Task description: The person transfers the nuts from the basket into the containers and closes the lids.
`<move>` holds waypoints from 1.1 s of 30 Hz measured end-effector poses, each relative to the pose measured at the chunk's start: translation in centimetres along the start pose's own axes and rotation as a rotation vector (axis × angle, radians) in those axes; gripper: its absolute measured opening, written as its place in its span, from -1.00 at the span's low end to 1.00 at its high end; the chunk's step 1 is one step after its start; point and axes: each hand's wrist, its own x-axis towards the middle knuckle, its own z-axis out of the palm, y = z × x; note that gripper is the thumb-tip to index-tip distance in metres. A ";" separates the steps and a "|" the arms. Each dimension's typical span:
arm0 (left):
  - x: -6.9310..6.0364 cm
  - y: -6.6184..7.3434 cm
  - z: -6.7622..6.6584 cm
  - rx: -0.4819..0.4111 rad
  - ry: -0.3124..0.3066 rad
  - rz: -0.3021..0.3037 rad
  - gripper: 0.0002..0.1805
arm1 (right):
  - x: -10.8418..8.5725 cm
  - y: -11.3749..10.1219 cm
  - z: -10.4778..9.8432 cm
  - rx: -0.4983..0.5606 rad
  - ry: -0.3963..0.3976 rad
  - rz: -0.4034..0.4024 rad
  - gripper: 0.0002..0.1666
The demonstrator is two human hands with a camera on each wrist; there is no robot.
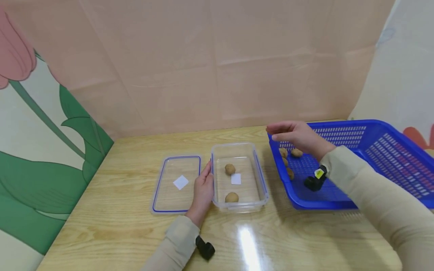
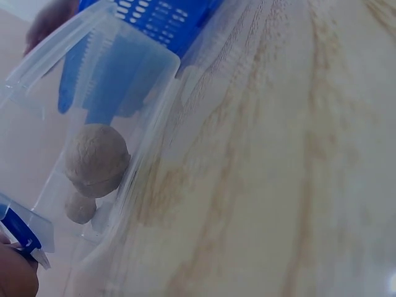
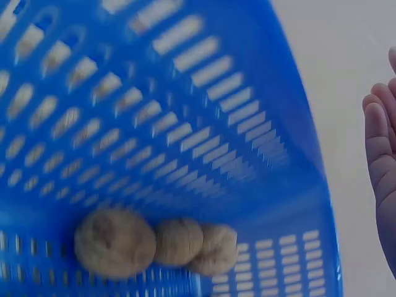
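Note:
Two walnuts, one farther back [image 1: 230, 169] and one near the front [image 1: 232, 197], lie inside a clear plastic food box [image 1: 249, 192]. My left hand [image 1: 202, 188] rests along the box's left wall with its fingers fairly straight. In the left wrist view, a fingertip [image 2: 17, 272] shows beside the box's blue-edged side. My right hand [image 1: 296, 135] is raised over the left rim of a blue basket [image 1: 325, 205], fingers extended and nothing visible in it. Several walnuts [image 3: 116, 243] lie in the basket, bunched near its left side.
Left of the box lies its clear lid [image 1: 169, 195] with a blue seal and a white paper square [image 1: 181, 182]. Another white square [image 1: 236, 179] is at the box's bottom. The wooden table [image 1: 112, 226] meets a pink-covered wall [image 1: 203, 75] behind.

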 end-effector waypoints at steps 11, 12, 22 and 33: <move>-1.4 3.4 -0.2 0.002 -0.019 -0.023 -0.54 | -0.3 2.4 -3.4 -0.032 0.052 0.044 -0.64; -1.5 3.6 -0.2 0.004 -0.017 -0.026 -0.54 | -0.4 2.7 -3.8 -0.049 0.054 0.055 -0.63; -0.1 1.2 -0.4 -0.020 -0.020 -0.029 -0.54 | -0.7 4.8 -6.0 -0.228 0.056 0.183 -0.39; 0.0 0.1 -0.2 -0.016 -0.016 -0.034 -0.53 | -1.0 6.4 -7.2 -0.220 -0.087 0.214 -0.39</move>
